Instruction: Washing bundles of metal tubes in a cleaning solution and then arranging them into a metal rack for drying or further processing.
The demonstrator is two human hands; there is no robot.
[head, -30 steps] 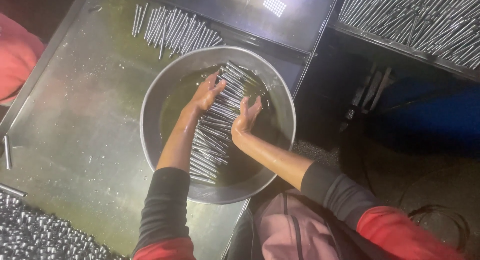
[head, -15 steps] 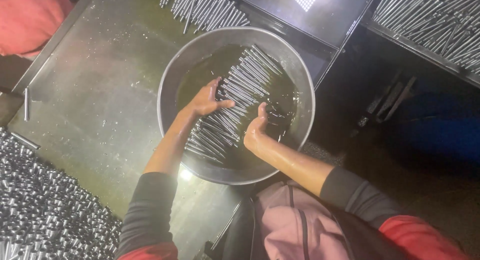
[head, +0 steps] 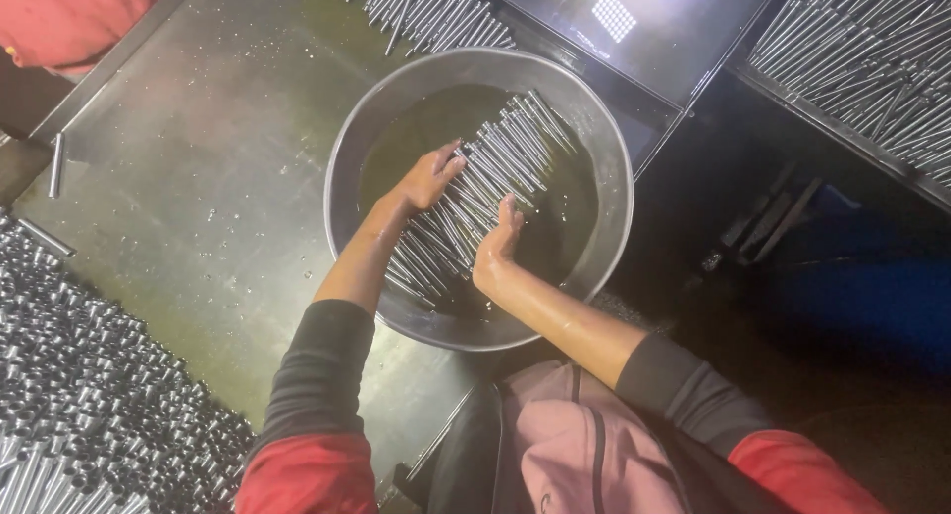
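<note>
Hands work in a round grey metal basin (head: pixel 347 167) on the wet counter (head: pixel 198 177): left hand (head: pixel 431 175) and right hand (head: pixel 498 242), fingers spread flat, press thin silver metal rods (head: pixel 485 177) lying in dark liquid.

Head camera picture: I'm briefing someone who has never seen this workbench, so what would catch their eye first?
First the round metal basin at centre, holding dark liquid and a bundle of thin metal rods. The left hand lies flat on the rods, and the wet right hand presses their other side. Next, more rods lie loose on the wet metal table above the basin, and a heap of short metal tubes fills the lower left.
</note>
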